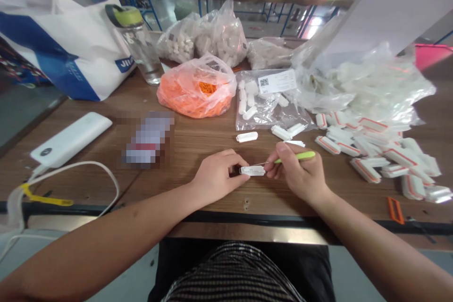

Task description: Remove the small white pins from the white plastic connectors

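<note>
White tag (252,171), 1 green pick (295,156), 2 hands (216,177) (297,174)

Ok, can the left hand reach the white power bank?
Probably yes: the left hand holds a white plastic piece, and the blurred object partly blocks the line to the power bank, but the wooden table in front leaves a way round.

You wear a finely striped black-and-white garment (231,276) over plain black clothing (311,264); your forearms (106,240), left hand (215,177) and right hand (297,174) are bare.
</note>
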Demonstrator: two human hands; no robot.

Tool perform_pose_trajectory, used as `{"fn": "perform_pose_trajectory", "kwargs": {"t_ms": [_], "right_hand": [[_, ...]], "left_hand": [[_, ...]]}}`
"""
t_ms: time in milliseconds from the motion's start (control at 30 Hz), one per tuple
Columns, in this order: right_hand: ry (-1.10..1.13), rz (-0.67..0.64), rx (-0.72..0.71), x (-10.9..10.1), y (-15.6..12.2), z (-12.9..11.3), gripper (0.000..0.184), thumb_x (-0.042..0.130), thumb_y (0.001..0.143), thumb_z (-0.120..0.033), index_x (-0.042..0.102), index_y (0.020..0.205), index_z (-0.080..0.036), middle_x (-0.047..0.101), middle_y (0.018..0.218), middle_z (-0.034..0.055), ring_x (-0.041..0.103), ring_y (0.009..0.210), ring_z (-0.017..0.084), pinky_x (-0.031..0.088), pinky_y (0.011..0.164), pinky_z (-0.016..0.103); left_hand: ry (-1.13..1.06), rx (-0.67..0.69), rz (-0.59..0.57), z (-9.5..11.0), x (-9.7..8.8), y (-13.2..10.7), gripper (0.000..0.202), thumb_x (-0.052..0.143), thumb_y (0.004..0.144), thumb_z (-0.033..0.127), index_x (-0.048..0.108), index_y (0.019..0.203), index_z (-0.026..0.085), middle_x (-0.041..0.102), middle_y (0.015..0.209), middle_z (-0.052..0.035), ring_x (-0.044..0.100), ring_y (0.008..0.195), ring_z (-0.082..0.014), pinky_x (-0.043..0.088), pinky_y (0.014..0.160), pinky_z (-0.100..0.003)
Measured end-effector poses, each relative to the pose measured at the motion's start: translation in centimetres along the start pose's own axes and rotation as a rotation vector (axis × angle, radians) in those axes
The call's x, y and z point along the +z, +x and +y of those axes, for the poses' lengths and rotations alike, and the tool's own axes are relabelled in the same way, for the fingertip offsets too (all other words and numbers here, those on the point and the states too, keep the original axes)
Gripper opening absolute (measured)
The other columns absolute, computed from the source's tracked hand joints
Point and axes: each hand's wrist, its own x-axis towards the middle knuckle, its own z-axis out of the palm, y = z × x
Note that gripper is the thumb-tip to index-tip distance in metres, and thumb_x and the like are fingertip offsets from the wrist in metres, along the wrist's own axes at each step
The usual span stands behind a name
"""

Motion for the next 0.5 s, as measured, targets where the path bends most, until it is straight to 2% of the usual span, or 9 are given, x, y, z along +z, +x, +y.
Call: {"fn": "perform_pose_trajectory", "kwargs": {"t_ms": [200, 500], "right_hand": [[0.011, -0.043, 0.03, 0.22, 0.15, -0.2, 0.046, 0.051, 0.091, -0.052, 0.062, 0.064, -0.016, 0.064, 0.054, 0.003, 0.06, 0.041, 0.01, 0.046, 0.038, 0.019], [0.024, -0.041, 0.053, 0.27, 0.25, 0.25, 0.045, 0.05, 0.092, -0.051, 0.061, 0.065, -0.016, 0.064, 0.053, 0.0026, 0.06, 0.04, 0.01, 0.045, 0.037, 0.019]], "left_hand": [[0.01, 0.0, -0.003, -0.02, 0.02, -0.02, 0.013, 0.071, 0.078, 0.025, 0.07, 0.091, 0.022, 0.059, 0.075, 0.0022, 0.052, 0.063, -0.0112, 0.041, 0.062, -0.026], [0.017, 0.004, -0.004, 0.03, 0.01, 0.04, 0.015, 0.071, 0.078, 0.024, 0.071, 0.092, 0.022, 0.058, 0.074, 0.0022, 0.053, 0.064, -0.0115, 0.041, 0.062, -0.026]]}}
